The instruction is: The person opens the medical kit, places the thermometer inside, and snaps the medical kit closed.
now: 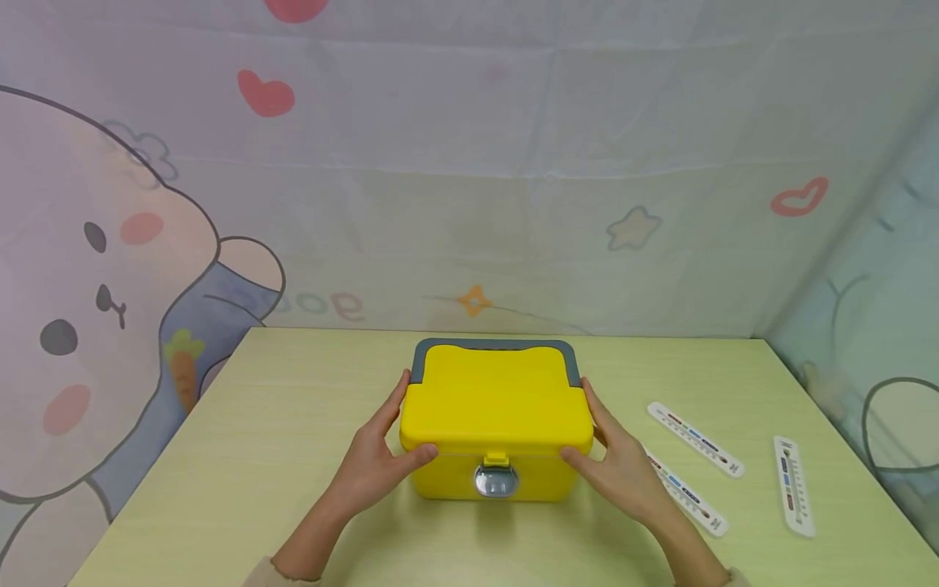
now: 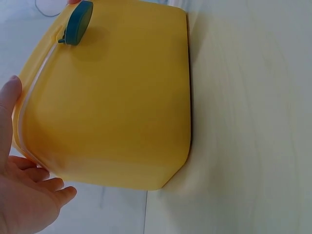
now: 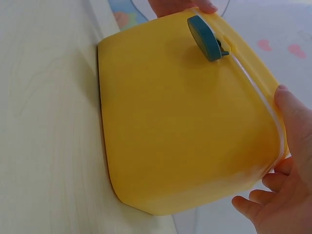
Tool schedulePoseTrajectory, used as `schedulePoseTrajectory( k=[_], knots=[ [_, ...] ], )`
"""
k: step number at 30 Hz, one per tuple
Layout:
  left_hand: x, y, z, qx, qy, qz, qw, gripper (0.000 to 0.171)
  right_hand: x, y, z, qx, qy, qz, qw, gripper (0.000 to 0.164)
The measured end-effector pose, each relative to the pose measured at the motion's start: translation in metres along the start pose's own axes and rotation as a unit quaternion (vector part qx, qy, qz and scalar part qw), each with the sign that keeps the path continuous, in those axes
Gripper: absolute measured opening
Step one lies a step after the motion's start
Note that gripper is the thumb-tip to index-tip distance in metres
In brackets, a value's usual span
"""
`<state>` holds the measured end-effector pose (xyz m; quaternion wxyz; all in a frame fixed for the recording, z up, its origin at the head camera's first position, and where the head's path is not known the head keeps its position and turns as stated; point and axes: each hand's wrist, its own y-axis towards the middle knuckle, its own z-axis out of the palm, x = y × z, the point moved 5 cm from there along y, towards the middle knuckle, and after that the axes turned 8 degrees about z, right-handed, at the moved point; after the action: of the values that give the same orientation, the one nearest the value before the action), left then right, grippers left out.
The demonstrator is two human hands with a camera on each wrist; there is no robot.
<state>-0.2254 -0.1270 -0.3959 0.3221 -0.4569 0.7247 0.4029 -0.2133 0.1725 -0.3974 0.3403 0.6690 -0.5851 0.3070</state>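
Observation:
A yellow storage box (image 1: 499, 412) stands on the table, its lid down. A grey handle (image 1: 495, 344) lies round the lid's back edge, and the dark latch (image 2: 79, 23) sticks out from the front wall. My left hand (image 1: 372, 471) holds the lid's left side, thumb at the front corner and fingers along the side. On the opposite side my right hand (image 1: 622, 474) grips the lid the same way. A pale seam under the lid shows in both wrist views, where the lower fingers of the right hand (image 3: 287, 195) stand off the wall. The box's inside is hidden.
Three white thermometer strips lie right of the box: one farther back (image 1: 697, 439), one partly behind the right hand (image 1: 689, 499), one near the table's right edge (image 1: 794, 487). A printed curtain (image 1: 455, 163) hangs behind the pale table (image 1: 293, 408).

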Motion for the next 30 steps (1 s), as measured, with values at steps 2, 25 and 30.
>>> schedulePoseTrajectory(
  k=[2, 25, 30],
  knots=[
    [0.0, 0.0, 0.0, -0.001, 0.0, 0.001, 1.0, 0.095, 0.001, 0.0, -0.001, 0.0, 0.003, -0.003, 1.0, 0.083],
    [-0.016, 0.008, -0.01, 0.01, 0.048, 0.023, 0.9985, 0.09, 0.013, 0.007, -0.011, -0.009, -0.034, -0.002, 0.999, 0.083],
    [-0.02, 0.01, -0.013, 0.011, 0.065, 0.032, 0.9974, 0.085, 0.018, 0.009, -0.015, -0.005, -0.047, -0.003, 0.999, 0.083]
  ],
)
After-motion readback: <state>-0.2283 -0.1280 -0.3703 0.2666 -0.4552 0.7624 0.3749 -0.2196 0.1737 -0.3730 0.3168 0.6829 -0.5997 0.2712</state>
